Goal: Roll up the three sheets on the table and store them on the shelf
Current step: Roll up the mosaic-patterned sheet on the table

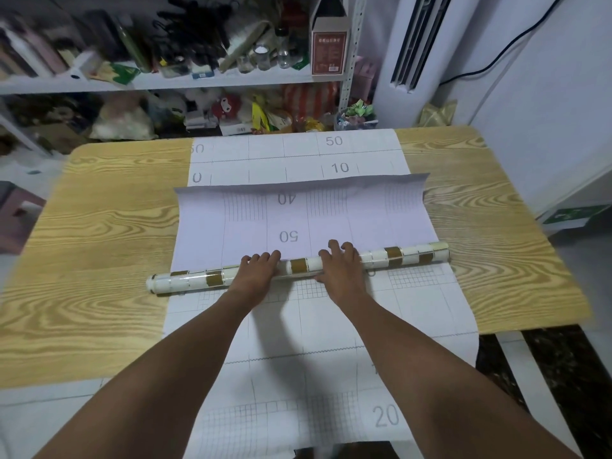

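Observation:
A sheet is partly wound into a roll [397, 255] with white and brown squares on its outside, lying across the wooden table [99, 243]. Its flat part [364, 213], pale with printed numbers, stretches away from me. My left hand [256, 273] and my right hand [341, 263] both lie over the middle of the roll, fingers curled over its far side. Under it lies a longer white gridded sheet [331, 326] that runs from the table's far edge to the near edge and hangs over toward me. Whether a third sheet lies among these cannot be told.
A white metal shelf [198, 81] stands behind the table, crowded with bottles, jars, a brown carton [329, 51] and bags. A tall white air conditioner [407, 44] stands at the back right. A pink stool [16, 213] sits left of the table.

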### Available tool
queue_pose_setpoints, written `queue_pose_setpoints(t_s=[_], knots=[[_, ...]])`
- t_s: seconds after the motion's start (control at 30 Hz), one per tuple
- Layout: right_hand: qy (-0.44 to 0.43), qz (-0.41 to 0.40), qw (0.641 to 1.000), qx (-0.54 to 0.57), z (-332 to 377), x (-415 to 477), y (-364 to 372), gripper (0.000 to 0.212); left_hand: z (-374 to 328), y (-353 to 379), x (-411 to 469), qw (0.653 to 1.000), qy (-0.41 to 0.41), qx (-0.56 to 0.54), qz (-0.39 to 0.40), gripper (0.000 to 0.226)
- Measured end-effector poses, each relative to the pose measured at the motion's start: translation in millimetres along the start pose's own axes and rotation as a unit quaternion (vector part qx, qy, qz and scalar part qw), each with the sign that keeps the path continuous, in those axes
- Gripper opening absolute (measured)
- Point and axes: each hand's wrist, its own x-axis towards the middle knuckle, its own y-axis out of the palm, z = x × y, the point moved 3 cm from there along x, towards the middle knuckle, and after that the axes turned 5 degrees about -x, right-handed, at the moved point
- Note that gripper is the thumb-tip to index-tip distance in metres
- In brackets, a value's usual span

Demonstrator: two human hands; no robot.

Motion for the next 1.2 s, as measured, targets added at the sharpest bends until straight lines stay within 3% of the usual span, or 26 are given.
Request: queue_pose_setpoints(t_s=[0.1,0.3,0.47,0.7,0.9,1.07,1.2], knots=[[-0.013,0.005,1.0,0.008,-1,3,-2,0.039,0,3,-3,1.0,0.017,0.007,-0.004,0.047],[-0.023,0.012,0.999,0.021,-2,7,-4,0.045,-5,-6,-1,1.0,0.002,0.02,-0.01,0.044],[-0.038,0.038,0.998,0.019,-5,11,-7,0.028,-6,-12,-4,1.0,-0.014,-0.002,-0.003,0.07],[-0.055,0.039,0.998,-0.015,-8,8,-10,0.032,-6,-13,-2,0.999,-0.025,-0.033,-0.003,0.053],[-0.034,0.049,0.997,0.043,-10,8,-9,0.069,-2,-19,-4,0.999,0.008,-0.045,0.009,0.043],[-0.037,0.042,0.998,0.039,-10,9,-10,0.049,-1,-19,-4,0.998,-0.003,-0.051,0.038,0.044],[-0.048,0.023,0.999,0.002,-9,8,-10,0.046,2,-18,-4,0.993,-0.027,-0.102,0.046,0.045]])
